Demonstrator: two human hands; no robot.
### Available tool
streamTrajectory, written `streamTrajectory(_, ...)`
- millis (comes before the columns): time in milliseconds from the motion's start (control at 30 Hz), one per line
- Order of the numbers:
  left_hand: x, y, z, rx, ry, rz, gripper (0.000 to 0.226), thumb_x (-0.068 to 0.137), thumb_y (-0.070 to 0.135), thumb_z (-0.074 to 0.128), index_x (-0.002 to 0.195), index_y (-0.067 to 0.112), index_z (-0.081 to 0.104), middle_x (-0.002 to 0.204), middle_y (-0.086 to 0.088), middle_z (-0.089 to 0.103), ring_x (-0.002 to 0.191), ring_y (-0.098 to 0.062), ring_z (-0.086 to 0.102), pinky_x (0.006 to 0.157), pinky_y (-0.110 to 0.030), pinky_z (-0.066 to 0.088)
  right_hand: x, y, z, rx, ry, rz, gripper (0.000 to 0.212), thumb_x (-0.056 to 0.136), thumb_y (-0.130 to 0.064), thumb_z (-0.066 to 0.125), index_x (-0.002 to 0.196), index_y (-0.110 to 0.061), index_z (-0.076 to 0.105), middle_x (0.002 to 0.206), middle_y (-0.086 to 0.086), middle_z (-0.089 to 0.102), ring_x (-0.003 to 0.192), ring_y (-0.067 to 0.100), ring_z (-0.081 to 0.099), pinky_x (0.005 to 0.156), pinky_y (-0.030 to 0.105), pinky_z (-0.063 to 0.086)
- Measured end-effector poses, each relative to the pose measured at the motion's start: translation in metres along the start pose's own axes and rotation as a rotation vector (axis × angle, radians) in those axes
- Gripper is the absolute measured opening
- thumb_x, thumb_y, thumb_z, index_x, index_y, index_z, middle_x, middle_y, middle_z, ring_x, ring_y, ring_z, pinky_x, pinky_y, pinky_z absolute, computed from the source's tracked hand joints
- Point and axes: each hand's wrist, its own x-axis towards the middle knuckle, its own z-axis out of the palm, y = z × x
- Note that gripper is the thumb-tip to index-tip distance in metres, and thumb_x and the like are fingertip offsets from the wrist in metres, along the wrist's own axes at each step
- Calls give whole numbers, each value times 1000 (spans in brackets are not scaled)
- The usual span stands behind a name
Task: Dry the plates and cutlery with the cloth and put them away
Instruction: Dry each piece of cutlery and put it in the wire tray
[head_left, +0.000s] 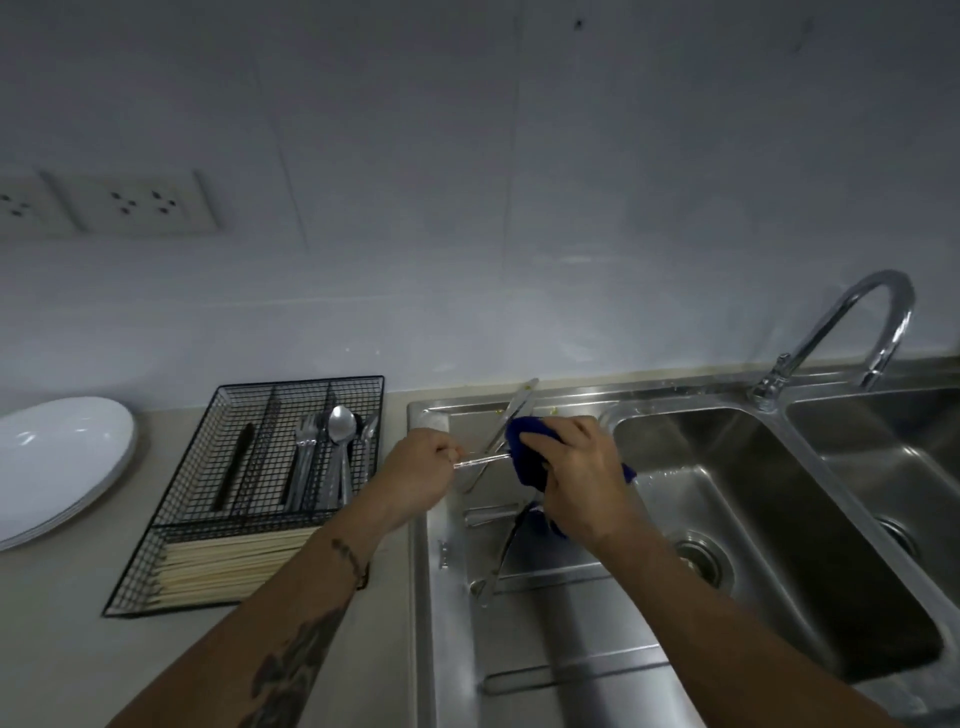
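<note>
My left hand (422, 463) pinches the handle end of a metal piece of cutlery (480, 459) held level above the steel draining board (524, 644). My right hand (576, 470) grips a dark blue cloth (527, 453) wrapped round the other end, so I cannot tell what kind of utensil it is. More cutlery (511, 415) lies on the draining board beneath and behind the hands. A black wire cutlery tray (260, 488) on the counter holds forks, a spoon (340, 431) and a dark-handled utensil. White plates (52, 462) are stacked at far left.
The tray's front compartment is packed with pale wooden chopsticks (234, 566). A double steel sink (769, 525) with a curved tap (852, 332) fills the right side. Wall sockets (135, 202) sit on the grey wall above the beige counter (57, 639).
</note>
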Motion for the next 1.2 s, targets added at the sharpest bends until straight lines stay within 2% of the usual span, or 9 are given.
streamTrajectory(133,-14,-3,-26,-26,2,2,30,98,8,45,80,19,66,99,-5,68,92,-15,61,75,-23,44,-2,-36,1,-34,7,-133,59,56,-2,75,113,-14,70,117,5,66,98,30,56,81,42,51)
streamTrajectory(233,-27,-10,-46,-8,-20,-3,33,97,6,43,77,17,66,93,-8,68,77,-9,57,66,-21,43,-1,-35,1,-25,70,-73,53,54,-1,78,106,-13,72,107,6,68,89,31,58,77,42,53)
streamTrajectory(400,-49,-22,-64,70,-16,100,17,100,19,49,91,21,64,89,2,63,84,-14,59,68,-26,41,1,-53,5,-40,95,-61,44,57,-2,79,99,-12,72,97,8,68,85,30,58,74,43,53)
streamTrajectory(567,-50,-39,-69,244,152,298,21,95,10,53,80,20,62,87,9,56,78,-9,55,66,-22,42,10,-77,7,-79,92,-30,47,52,-5,80,97,-13,74,90,7,68,79,29,58,69,41,53)
streamTrajectory(700,-39,-37,-72,173,188,195,22,95,10,53,80,14,68,80,7,61,70,-10,57,60,-22,42,5,-104,16,-29,111,-145,56,57,-6,75,112,-13,70,117,7,66,97,30,59,83,41,51)
streamTrajectory(767,-34,-35,-76,120,156,137,25,95,11,51,79,16,70,73,7,63,63,-9,57,57,-23,43,1,-104,21,-26,103,-202,47,65,-14,71,112,-13,71,123,6,65,101,31,59,87,41,51)
streamTrajectory(900,-35,-40,-77,77,60,82,29,97,13,49,76,19,69,61,3,59,54,-12,52,55,-26,42,-1,-85,29,-11,114,-168,50,62,-2,76,111,-12,73,118,7,68,94,29,59,85,39,53)
streamTrajectory(1033,-35,-49,-75,42,59,61,32,98,14,50,70,22,64,75,-4,61,63,-19,56,59,-31,44,-5,-71,32,44,125,59,53,63,8,75,112,-11,72,113,7,70,95,25,53,81,44,55)
streamTrajectory(1200,-34,-42,-76,-20,3,28,33,99,14,47,75,21,68,59,0,53,53,-14,45,51,-25,35,1,-88,29,11,106,-107,47,67,4,67,112,-9,72,122,9,66,99,29,55,91,38,50)
